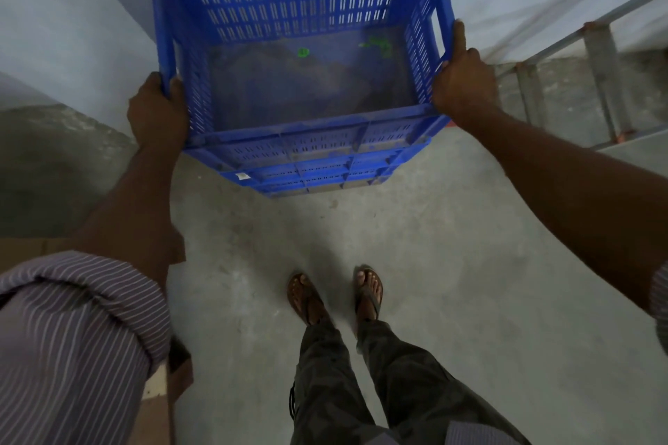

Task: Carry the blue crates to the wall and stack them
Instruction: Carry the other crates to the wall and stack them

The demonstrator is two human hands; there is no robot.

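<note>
Sleeve: a rolled striped sleeve fills the near left corner, on the left arm.
Legs and feet: patterned trousers lead down to two sandalled feet, set side by side on the floor.
Cardboard: flattened brown cardboard lies on the floor at the left, partly hidden behind the left arm.
Floor: grey concrete floor, scuffed and stained.
Left hand: the left hand grips the left rim of the top crate near its front corner. The thumb is hooked over the inside and the fingers wrap the outside, mostly hidden.
Right hand: the right hand grips the right rim, with the thumb lying along the top edge. The fingers curl under at the handle slot.
Top crate: the blue slatted crate is held level between both hands, directly over the stack. A few green scraps lie on its dusty bottom. Whether it is fully seated cannot be told.
Stack: the rims of more blue crates show beneath it, standing on the floor close to the wall.
Metal frame: a grey metal frame leans at the right, near the crates.
Wall: a pale wall rises just behind the stack.
</note>
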